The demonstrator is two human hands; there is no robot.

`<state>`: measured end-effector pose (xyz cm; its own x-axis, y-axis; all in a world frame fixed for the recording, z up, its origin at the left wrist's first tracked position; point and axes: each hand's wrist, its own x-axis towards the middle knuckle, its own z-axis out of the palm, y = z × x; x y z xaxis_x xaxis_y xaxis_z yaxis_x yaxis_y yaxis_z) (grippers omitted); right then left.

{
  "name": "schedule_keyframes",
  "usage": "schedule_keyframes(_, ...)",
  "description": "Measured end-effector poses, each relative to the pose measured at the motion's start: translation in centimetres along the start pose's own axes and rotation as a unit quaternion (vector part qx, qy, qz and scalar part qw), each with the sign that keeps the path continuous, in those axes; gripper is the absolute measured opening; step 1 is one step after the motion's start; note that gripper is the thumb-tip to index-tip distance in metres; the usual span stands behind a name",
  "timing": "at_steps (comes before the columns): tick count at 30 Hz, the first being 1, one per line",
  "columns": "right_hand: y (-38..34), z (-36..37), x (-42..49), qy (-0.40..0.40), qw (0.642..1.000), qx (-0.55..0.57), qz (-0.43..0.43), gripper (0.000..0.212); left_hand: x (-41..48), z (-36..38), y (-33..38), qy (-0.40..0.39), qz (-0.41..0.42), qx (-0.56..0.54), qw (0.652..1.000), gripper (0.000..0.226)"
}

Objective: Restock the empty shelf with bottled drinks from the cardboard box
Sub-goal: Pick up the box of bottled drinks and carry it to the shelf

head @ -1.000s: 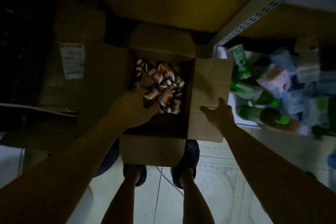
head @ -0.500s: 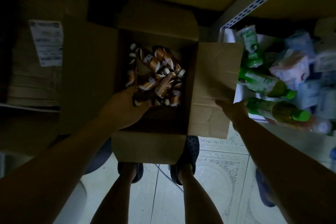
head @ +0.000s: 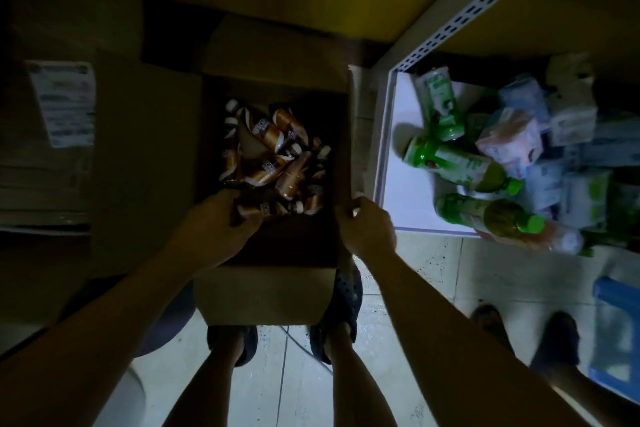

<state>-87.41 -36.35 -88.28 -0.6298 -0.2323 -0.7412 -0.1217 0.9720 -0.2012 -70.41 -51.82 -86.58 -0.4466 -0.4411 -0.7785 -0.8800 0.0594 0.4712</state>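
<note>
An open cardboard box (head: 263,295) stands on the floor in front of my feet, dimly lit. Several brown bottled drinks (head: 273,156) with white caps lie jumbled in its far half. My left hand (head: 211,222) is inside the box at the near edge of the pile, fingers curled around a brown bottle (head: 265,209). My right hand (head: 369,229) grips the box's right flap (head: 346,149), which stands upright. The metal shelf's lowest white board (head: 398,184) is just right of the box.
Green bottles (head: 457,163) and drink cartons (head: 509,135) lie heaped on the shelf board. A perforated shelf post (head: 467,10) rises at the upper right. Stacked boxes with a paper label (head: 65,100) sit left. A blue stool (head: 616,322) and another person's feet (head: 557,340) are at lower right.
My right hand moved left and took hold of the right flap, which swung up from lying flat. My left hand stayed at the pile's near edge and closed around a bottle.
</note>
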Motion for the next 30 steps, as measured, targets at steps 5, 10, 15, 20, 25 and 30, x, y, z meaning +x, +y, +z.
schedule_keyframes(5, -3.1, 2.3, -0.1, -0.011, 0.999, -0.034, 0.031, 0.051, -0.1, -3.6, -2.6, -0.006, -0.063, 0.017, 0.998, 0.057)
schedule_keyframes(10, -3.9, 3.4, 0.2, -0.002, 0.999, -0.041, 0.005, 0.041, 0.9, -7.0, -7.0, 0.132, -0.134, 0.101, 0.977, 0.069)
schedule_keyframes(15, -3.4, 4.3, 1.3, -0.021, 0.999, -0.049, 0.002, 0.037, 2.0, -7.9, -10.1, 0.198, -0.172, 0.064, 0.963, 0.085)
schedule_keyframes(20, -3.7, 3.3, 1.0, -0.021, 0.997, -0.07, 0.027, 0.039, 2.2, -7.8, -11.1, 0.217, -0.197, -0.073, 0.953, 0.073)
schedule_keyframes(25, -3.5, 2.1, 0.5, -0.037, 0.995, -0.072, 0.055, 0.031, 1.5, -6.8, -8.6, 0.118, -0.146, -0.048, 0.981, 0.042)
schedule_keyframes(30, -2.5, 1.1, 1.0, -0.01, 0.994, -0.096, 0.046, 0.038, 3.2, -6.4, -6.4, 0.071, -0.138, 0.009, 0.988, 0.043)
